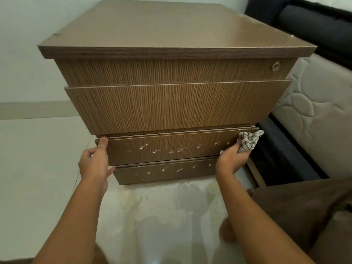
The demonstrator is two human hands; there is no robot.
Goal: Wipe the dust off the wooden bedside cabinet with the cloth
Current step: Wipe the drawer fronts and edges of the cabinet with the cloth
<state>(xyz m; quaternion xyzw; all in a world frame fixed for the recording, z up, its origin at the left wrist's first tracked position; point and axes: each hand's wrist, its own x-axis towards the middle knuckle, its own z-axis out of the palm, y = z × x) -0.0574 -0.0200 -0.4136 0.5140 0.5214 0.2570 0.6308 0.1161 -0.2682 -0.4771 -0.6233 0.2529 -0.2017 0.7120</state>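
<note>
Cabinet [171, 27], drawer contents hidden, left hand [94, 162] gripping third drawer [171, 143] edge, right hand [231, 159] clutching cloth [249, 141] against it

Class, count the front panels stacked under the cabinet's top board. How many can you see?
4. The top panel, with a round lock; a tall panel below it; a third panel, flecked white; the bottom panel, also flecked. None seems hidden.

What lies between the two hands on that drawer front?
Head view: only drawer front with small white specks, from the left hand to the right hand gripping the cloth.
</note>
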